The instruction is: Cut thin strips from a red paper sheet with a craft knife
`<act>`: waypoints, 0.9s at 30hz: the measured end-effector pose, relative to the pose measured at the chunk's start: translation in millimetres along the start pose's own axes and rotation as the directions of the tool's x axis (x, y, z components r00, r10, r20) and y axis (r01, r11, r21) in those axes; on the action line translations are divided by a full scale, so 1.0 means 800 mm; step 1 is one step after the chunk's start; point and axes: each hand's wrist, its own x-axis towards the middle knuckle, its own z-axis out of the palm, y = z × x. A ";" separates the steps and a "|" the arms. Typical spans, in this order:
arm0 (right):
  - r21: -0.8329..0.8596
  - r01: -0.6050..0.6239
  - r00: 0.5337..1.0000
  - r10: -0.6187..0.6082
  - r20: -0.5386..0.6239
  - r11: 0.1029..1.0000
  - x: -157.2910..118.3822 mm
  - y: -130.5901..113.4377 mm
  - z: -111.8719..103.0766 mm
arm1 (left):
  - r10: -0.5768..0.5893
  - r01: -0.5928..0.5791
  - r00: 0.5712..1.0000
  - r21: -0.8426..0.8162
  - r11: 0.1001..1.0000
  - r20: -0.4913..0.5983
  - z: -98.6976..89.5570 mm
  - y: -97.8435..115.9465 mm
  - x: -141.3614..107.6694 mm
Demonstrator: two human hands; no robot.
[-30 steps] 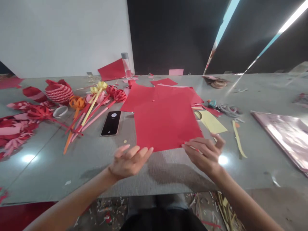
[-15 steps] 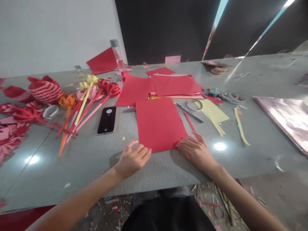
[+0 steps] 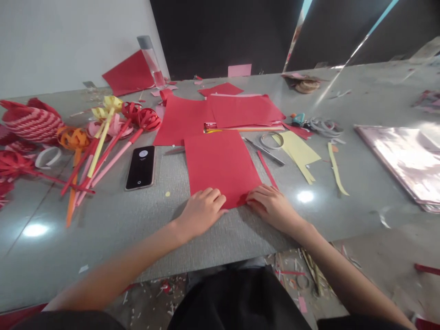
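A red paper sheet [image 3: 220, 165] lies flat on the grey table [image 3: 165, 247] in front of me. My left hand [image 3: 204, 208] is closed on the sheet's near left corner, fingers curled together over the edge. At the near right corner, my right hand [image 3: 270, 204] pinches the edge between thumb and fingers. Just right of the sheet lie a thin red strip [image 3: 267, 168] and a grey, narrow tool [image 3: 266, 152]. Behind it a stack of red sheets [image 3: 244, 111] rests on other papers.
Left are a phone [image 3: 140, 167], paper flowers on stems [image 3: 103, 137] and a red-and-pink woven piece [image 3: 32, 121]. A bottle [image 3: 151, 62] stands at the back. Right are a tape roll [image 3: 271, 140], yellow paper [image 3: 297, 151] and a pink plastic-wrapped pack [image 3: 405, 160].
My left hand has moved from beside the near edge up onto the sheet's near left corner. My right hand stays at the right corner. The camera view has shifted slightly.
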 end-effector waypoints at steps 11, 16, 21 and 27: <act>0.073 -0.038 0.997 0.033 0.069 0.997 0.013 0.024 -0.006 | -0.156 0.167 0.982 -0.106 0.980 0.108 0.003 0.005 0.008; -0.016 -0.121 0.984 0.122 0.129 0.992 0.022 0.029 -0.012 | -0.216 0.216 0.974 0.004 0.976 0.063 0.004 0.012 0.009; -0.017 -0.164 0.978 0.165 0.127 0.986 0.026 0.034 -0.012 | -0.281 0.285 0.956 -0.039 0.958 0.088 0.001 0.008 0.011; 0.024 -0.181 0.975 0.177 0.132 0.983 0.029 0.039 -0.011 | -0.302 0.314 0.942 -0.063 0.947 0.146 -0.006 0.005 0.015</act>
